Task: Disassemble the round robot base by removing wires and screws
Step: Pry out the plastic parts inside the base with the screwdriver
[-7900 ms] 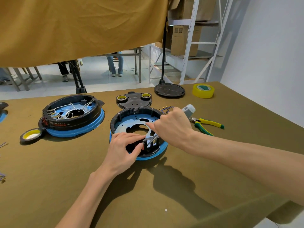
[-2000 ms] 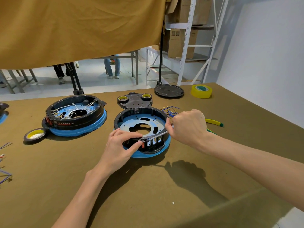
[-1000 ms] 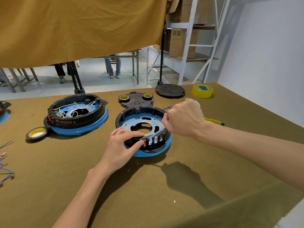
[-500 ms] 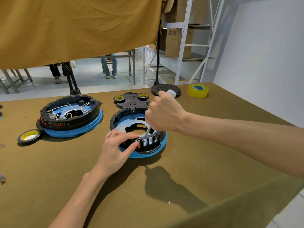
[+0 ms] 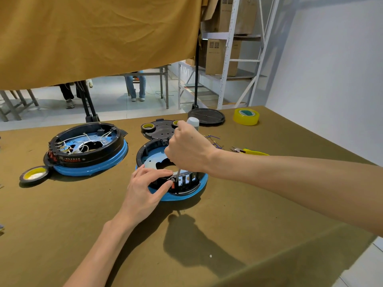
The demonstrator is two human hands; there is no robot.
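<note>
A round robot base [image 5: 187, 188] with a black ring and blue rim lies in the middle of the table, its blue inner plate bare of wires. My left hand [image 5: 145, 189] pinches the near edge of its black ring between thumb and fingers. My right hand [image 5: 189, 151] grips a screwdriver [image 5: 192, 123] with a grey handle, held almost upright, its tip down on the terminal row at the ring's near edge. A bundle of removed wires [image 5: 213, 140] lies just behind my right hand.
A second round base [image 5: 87, 150], still full of white wires, sits at the left with a tape roll [image 5: 34, 174] beside it. Behind are a black cover plate [image 5: 160, 129], a black disc [image 5: 206, 117], yellow tape [image 5: 246, 116] and yellow-handled pliers [image 5: 249, 151].
My right hand has swung the screwdriver from lying nearly flat across the ring to standing almost upright on the terminal row. My left hand has kept its pinch on the ring.
</note>
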